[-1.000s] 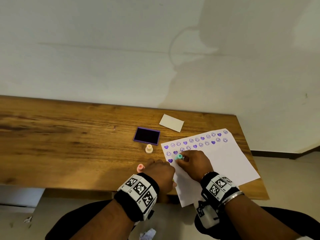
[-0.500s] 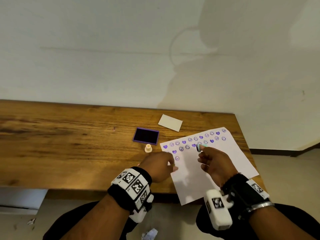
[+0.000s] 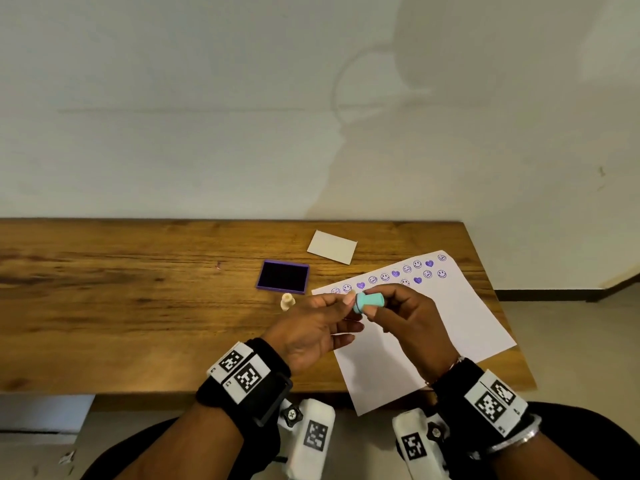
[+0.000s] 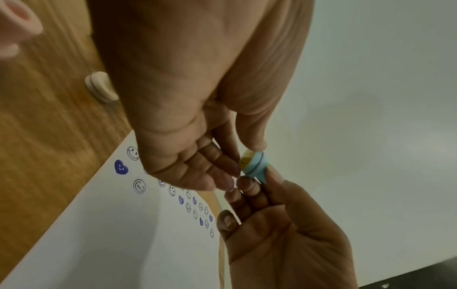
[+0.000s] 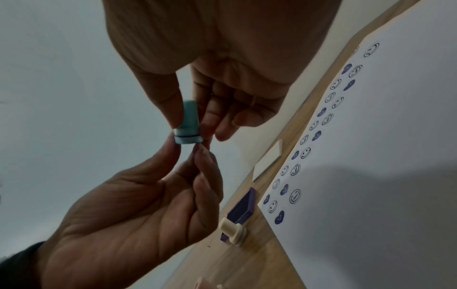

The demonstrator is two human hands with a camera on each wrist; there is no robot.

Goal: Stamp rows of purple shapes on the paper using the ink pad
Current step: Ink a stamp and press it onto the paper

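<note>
A teal stamp (image 3: 369, 301) lies sideways in the air over the white paper (image 3: 460, 327), held between both hands. My right hand (image 3: 378, 303) pinches its narrow handle (image 5: 189, 115). With thumb and fingertips, my left hand (image 3: 353, 308) pinches the wide base end (image 5: 188, 139), whose face shows a smiley (image 4: 246, 160). Rows of purple hearts and smileys (image 3: 417, 270) run along the paper's far edge. The purple ink pad (image 3: 283, 276) lies open on the wooden table (image 3: 138, 306), left of the paper.
A cream stamp (image 3: 287, 301) stands just in front of the ink pad. A pink stamp (image 4: 17, 25) lies near my left wrist. A white card (image 3: 331, 246) lies behind the paper. The table's right edge (image 3: 498, 306) runs close to the paper.
My right hand lifted the teal stamp off the paper and turned it sideways. My left hand came off the paper's edge and took hold of the stamp's base.
</note>
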